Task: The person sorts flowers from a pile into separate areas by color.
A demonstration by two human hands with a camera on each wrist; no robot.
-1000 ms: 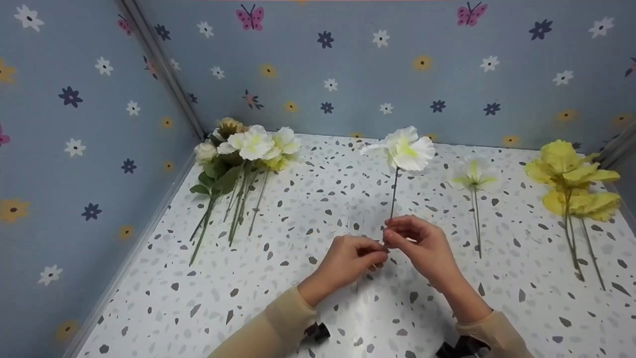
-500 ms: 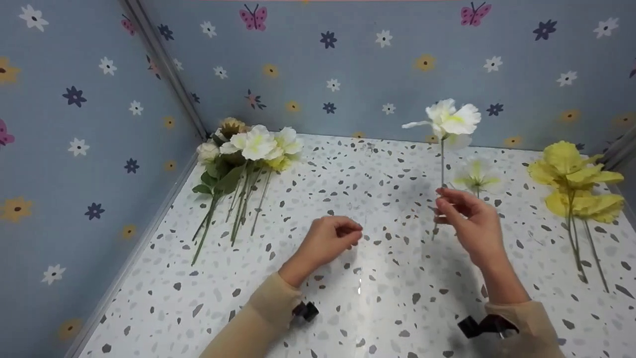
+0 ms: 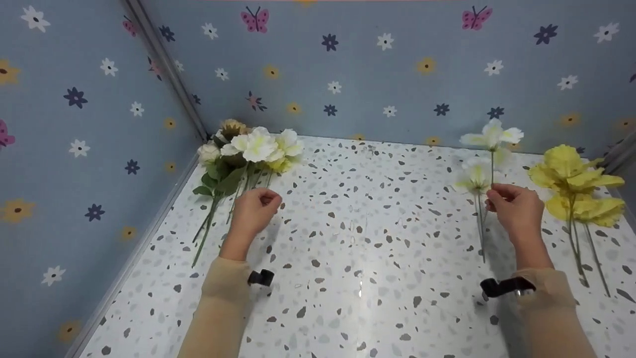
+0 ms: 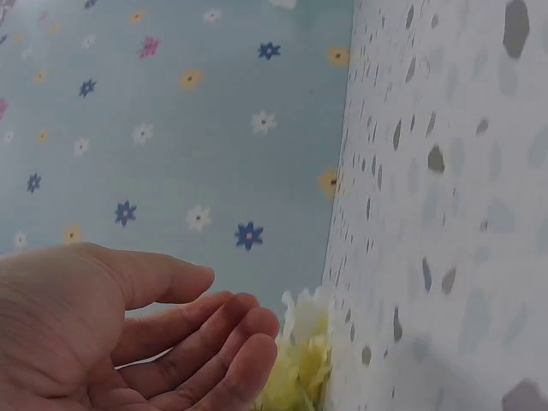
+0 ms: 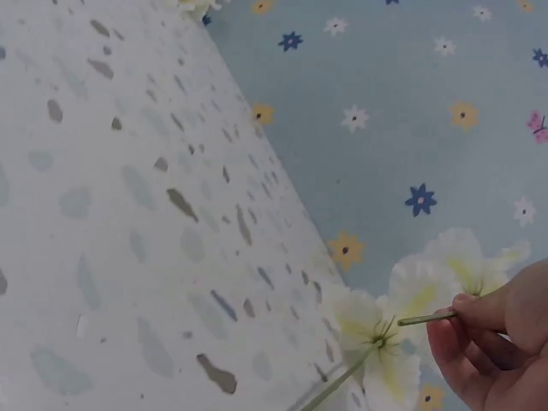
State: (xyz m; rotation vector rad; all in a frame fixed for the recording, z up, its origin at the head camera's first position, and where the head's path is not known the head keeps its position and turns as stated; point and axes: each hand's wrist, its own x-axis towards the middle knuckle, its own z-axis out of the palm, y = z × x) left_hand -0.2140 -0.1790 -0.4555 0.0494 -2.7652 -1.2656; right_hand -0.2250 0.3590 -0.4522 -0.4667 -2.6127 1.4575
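Observation:
My right hand [image 3: 519,209] pinches the stem of a white artificial flower [image 3: 492,135] with a yellow-green centre, and the bloom stands upright above the fingers. Just left of it, another white flower [image 3: 477,176] lies on the table. In the right wrist view, thumb and index finger hold the stem [image 5: 428,318] near its cut end, beside the lying flower [image 5: 377,342]. My left hand [image 3: 253,211] hovers over the stems of a left-hand group of white flowers [image 3: 256,144]. Its fingers, loosely curled, hold nothing in the left wrist view, where yellow-white petals [image 4: 300,368] show behind them.
Several yellow flowers [image 3: 566,164] lie at the right. A white rose [image 3: 208,151] and green leaves [image 3: 216,181] belong to the left pile. Patterned panels [image 3: 377,74] border the speckled table [image 3: 357,238] at the back and left.
The hands have parted from the middle. My right hand has carried the white flower rightward to beside the lying one; my left hand has let go of the stem and moved left.

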